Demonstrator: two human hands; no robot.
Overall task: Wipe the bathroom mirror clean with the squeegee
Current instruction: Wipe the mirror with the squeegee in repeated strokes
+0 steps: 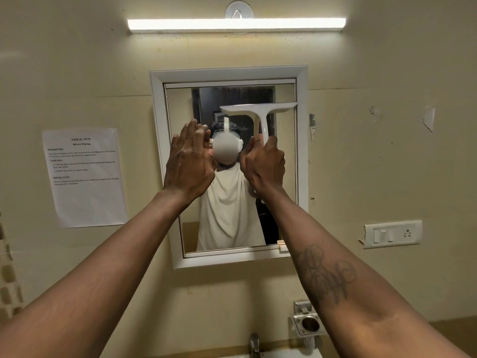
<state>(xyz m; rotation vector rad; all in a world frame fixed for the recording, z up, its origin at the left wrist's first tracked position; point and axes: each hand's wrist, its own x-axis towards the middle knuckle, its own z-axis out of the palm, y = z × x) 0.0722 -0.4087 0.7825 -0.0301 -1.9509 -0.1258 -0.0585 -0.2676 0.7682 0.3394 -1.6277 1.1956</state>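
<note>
Your squeegee (258, 111) is plain white, and so is the mirror frame (302, 164) around it. The wall (387, 164) runs pale cream all over. That sheet (85, 192) at the left is white with black print. Dark ink scrollwork marks your right forearm (325, 276). The switch plate (392, 234) is white, the holder (309, 323) below is shiny silver, and brown-and-cream checks show on the tiles (7, 280) at far left.

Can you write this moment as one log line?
phase: wiping | right hand: grips squeegee handle, blade across upper right of mirror | left hand: fingers straight, at left of glass
</note>
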